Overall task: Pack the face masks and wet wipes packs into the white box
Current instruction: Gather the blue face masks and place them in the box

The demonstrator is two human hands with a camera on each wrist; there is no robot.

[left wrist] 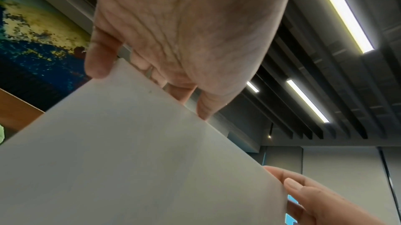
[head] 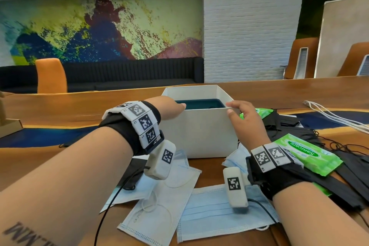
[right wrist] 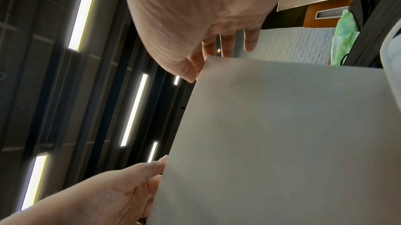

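An open white box [head: 199,134] stands on the wooden table, with a dark teal tray [head: 201,104] inside. My left hand [head: 171,106] holds its left top corner, thumb [left wrist: 99,60] on the outer wall [left wrist: 130,160] and fingers over the rim. My right hand [head: 245,120] pinches the right top corner, thumb on the front wall [right wrist: 282,143]. Blue face masks [head: 219,211] lie loose in front of the box. Black masks [head: 349,175] and a green wet wipes pack [head: 307,156] lie at the right, a second green pack [head: 259,112] behind my right hand.
White cords [head: 335,118] lie on the table [head: 79,106] at the far right. A cardboard piece [head: 8,126] sits at the left edge. An orange chair [head: 51,76] and a dark sofa stand beyond the table.
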